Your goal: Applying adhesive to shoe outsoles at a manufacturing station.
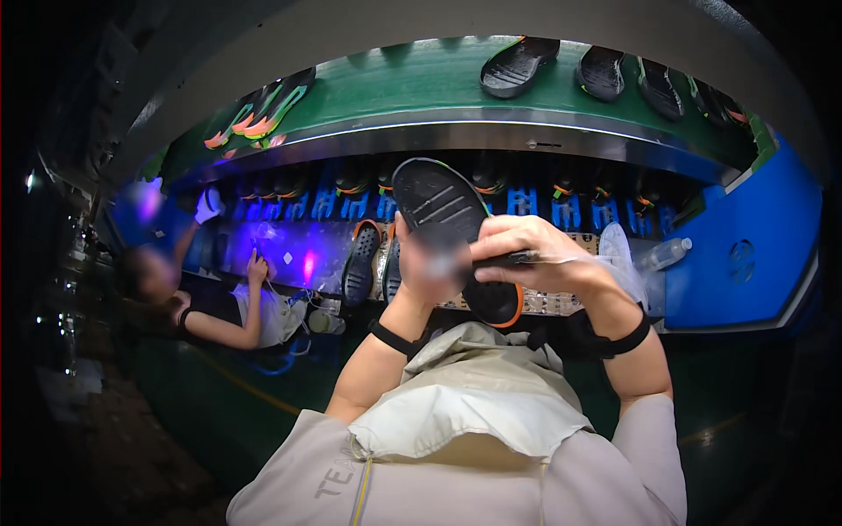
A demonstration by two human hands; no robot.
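Observation:
A black, grooved shoe sole (434, 188) is tilted up in front of me, its rounded end towards the conveyor. My left hand (431, 267), partly blurred, is closed around its lower part. My right hand (537, 250) is closed on a slim dark tool (513, 259), whose tip is hidden at the sole; its exact kind does not show. Just below the hands is a dark shoe piece with an orange rim (495, 302); whether it joins the held sole I cannot tell. Left of my hands, a perforated dark shoe piece with orange edging (360, 263) rests on the bench.
Several dark soles (519, 68) and orange-green shoe parts (272, 110) lie on the green conveyor belt (395, 83). Beneath it runs a row of blue holders (522, 202). A clear bottle (667, 254) lies at the right. Another person (228, 298) works at the left.

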